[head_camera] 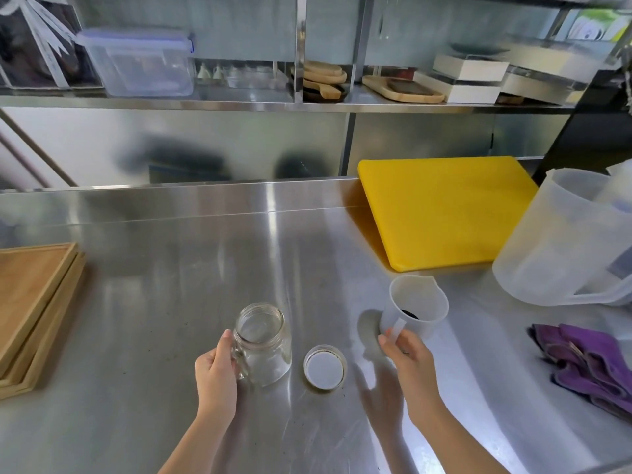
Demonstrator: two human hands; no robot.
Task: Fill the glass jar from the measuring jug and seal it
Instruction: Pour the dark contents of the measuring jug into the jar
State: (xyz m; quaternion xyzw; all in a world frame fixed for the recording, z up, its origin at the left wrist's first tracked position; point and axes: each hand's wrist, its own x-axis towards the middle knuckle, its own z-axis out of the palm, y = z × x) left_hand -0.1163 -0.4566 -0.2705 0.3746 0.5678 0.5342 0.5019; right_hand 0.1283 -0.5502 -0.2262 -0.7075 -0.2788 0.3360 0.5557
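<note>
A clear glass jar (pixel 265 343) with a handle stands upright and open on the steel counter, empty as far as I can see. My left hand (pixel 215 367) grips its handle on the left side. The jar's round lid (pixel 325 367) lies flat on the counter just right of the jar. Further right stands a small translucent white measuring jug (pixel 415 311) with something dark at its bottom. My right hand (pixel 408 354) holds the jug's handle on the near side.
A yellow cutting board (pixel 444 210) lies behind the jug. A large translucent pitcher (pixel 561 241) stands at the right edge, a purple cloth (pixel 591 364) in front of it. Stacked wooden trays (pixel 34 306) sit at the left. A shelf with containers runs above.
</note>
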